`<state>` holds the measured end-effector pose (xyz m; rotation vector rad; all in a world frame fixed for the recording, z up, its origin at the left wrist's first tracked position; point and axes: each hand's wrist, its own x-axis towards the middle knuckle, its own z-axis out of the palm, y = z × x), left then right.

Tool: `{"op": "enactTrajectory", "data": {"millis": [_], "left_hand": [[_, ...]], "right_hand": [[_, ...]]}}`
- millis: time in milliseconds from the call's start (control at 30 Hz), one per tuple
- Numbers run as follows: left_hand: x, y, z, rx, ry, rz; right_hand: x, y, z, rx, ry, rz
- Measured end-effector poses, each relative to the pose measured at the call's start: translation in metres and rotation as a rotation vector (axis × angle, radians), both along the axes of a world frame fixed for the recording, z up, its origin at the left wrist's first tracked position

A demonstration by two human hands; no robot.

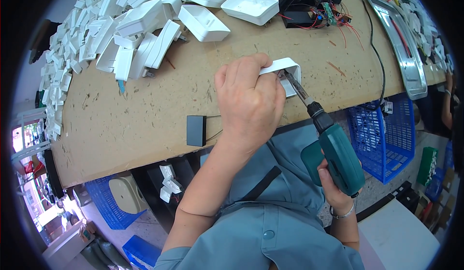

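Note:
My left hand [249,93] is closed round a white plastic housing [291,66] over the table's near edge, with the housing's open side toward the right. In my right hand [332,183] is a green cordless screwdriver [340,159], gripped by its handle. Its long bit [298,90] slants up and left, and the tip reaches inside the housing; what it touches there is hidden. A small black box [196,130] with a thin wire lies on the table, left of my left forearm.
White plastic housings [145,18] pile up across the table's [135,120] far left. Black parts with circuit boards and red wires [304,9] lie at the back. A metal tray [398,47] and black cable [372,38] are right. Blue baskets [384,139] stand below the edge.

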<state>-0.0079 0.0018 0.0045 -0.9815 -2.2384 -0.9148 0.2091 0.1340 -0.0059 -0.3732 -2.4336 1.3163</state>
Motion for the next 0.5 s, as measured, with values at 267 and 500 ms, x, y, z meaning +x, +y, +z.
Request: {"op": "enactTrajectory", "data": {"millis": [267, 500], "left_hand": [[0.000, -0.001, 0.001, 0.007, -0.003, -0.003], [-0.001, -0.001, 0.005, 0.025, -0.123, 0.014]], "right_hand": [[0.009, 0.002, -0.001, 0.077, -0.008, 0.044], [0.000, 0.000, 0.014, -0.105, 0.076, 0.060]]}}
